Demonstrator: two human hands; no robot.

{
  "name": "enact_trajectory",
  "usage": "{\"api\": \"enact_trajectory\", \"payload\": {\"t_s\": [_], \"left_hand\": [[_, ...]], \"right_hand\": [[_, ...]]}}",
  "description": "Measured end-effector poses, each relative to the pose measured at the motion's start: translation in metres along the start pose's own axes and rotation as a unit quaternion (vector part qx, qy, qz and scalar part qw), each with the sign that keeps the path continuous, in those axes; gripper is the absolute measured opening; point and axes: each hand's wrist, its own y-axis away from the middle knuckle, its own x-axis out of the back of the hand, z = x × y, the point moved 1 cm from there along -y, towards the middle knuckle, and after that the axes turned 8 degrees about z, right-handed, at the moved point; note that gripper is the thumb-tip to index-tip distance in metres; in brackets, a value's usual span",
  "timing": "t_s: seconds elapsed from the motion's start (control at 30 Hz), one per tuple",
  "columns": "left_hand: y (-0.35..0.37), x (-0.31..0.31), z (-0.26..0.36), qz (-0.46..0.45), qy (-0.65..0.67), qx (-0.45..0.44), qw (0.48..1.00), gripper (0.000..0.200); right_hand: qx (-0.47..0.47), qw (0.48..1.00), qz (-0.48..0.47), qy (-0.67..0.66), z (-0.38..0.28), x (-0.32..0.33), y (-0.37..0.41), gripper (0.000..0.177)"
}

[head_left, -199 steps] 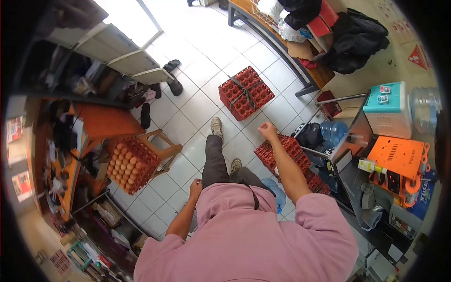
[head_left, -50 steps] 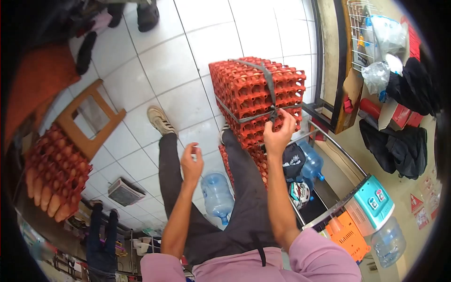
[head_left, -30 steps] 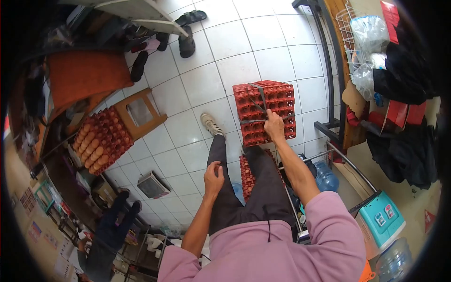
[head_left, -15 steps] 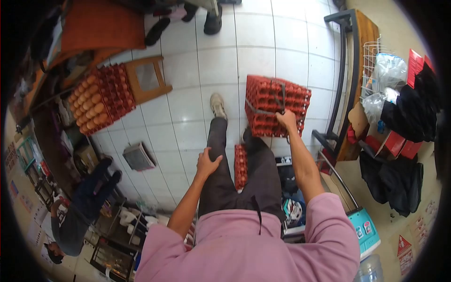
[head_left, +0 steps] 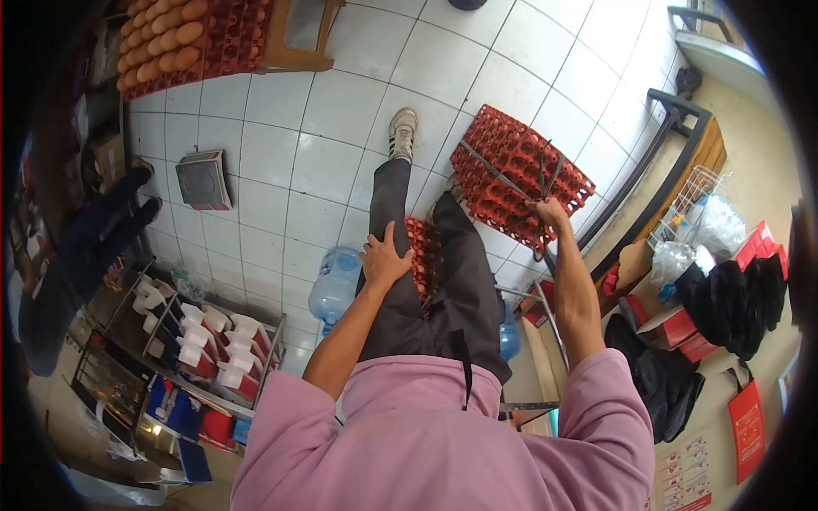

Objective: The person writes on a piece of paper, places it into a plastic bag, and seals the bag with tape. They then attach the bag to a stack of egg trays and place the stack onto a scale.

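A strapped stack of red egg trays (head_left: 511, 170) stands at my right foot, tilted in this view, with dark straps crossing over it. My right hand (head_left: 552, 213) is closed round the strap (head_left: 540, 186) at the stack's near right corner. Across my left thigh lies my left hand (head_left: 388, 255), its fingers spread over the dark trousers (head_left: 394, 200). Behind my legs, more red egg trays (head_left: 423, 247) show, partly hidden by them.
Brown eggs (head_left: 170, 38) fill red trays at the upper left, beside a wooden stool (head_left: 302, 34). A flat square box (head_left: 204, 180) lies on the tiles. Water bottles (head_left: 335, 285) stand behind me; a wooden bench (head_left: 694, 166) runs along the right. Another person (head_left: 94, 238) is at the left.
The view has swung round, and the strapped stack now sits turned at an angle, my right hand still on its strap. My left hand stays on my thigh. Water bottles have come into view.
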Motion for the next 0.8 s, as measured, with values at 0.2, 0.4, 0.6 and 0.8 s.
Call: {"api": "enact_trajectory", "payload": {"t_s": [0.2,0.4,0.6,0.8], "left_hand": [[0.026,-0.041,-0.037,0.135,0.21,-0.011,0.968,0.058],[0.126,-0.046,-0.116,0.135,0.367,0.184,0.902,0.039],[0.205,-0.1,-0.222,0.176,0.336,0.289,0.879,0.033],[0.241,-0.133,-0.27,0.144,0.389,0.302,0.859,0.036]], "right_hand": [[0.089,0.984,0.133,0.076,-0.003,-0.008,0.022,0.054],[0.209,0.96,0.124,0.14,-0.024,-0.004,0.029,0.049],[0.227,0.943,0.144,0.195,-0.083,-0.034,0.061,0.051],[0.198,0.947,0.089,0.238,-0.15,-0.041,0.108,0.055]]}}
